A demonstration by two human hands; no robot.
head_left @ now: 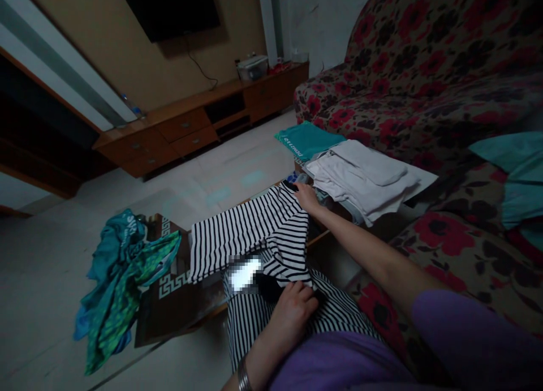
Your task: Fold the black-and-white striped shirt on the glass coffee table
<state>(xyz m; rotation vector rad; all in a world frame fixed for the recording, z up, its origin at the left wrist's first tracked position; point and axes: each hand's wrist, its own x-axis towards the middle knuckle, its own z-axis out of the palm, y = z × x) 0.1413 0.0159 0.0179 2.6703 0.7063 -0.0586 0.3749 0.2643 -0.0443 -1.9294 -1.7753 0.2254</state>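
The stripy top (250,224), white w/ blk lines, is out in front of the person, b/w both hands and over the low brown table (182,312). R hand (306,197) is closed on its blk edge at the far side. L hand (293,303) is at the near blk part, fingers bent; the tips are hid, so can't tell if it's pinching. Below are stripy pants (339,306) on the person's legs. Just past R hand is a pile of white clothes (369,164), w/ a folded teal shirt (311,139) next to it. A green & blue heap (127,283) hangs off the table's other end. The flowery sofa (424,80) is on the right; a TV (178,9) is up on the wall, above a wood cabinet (169,133).
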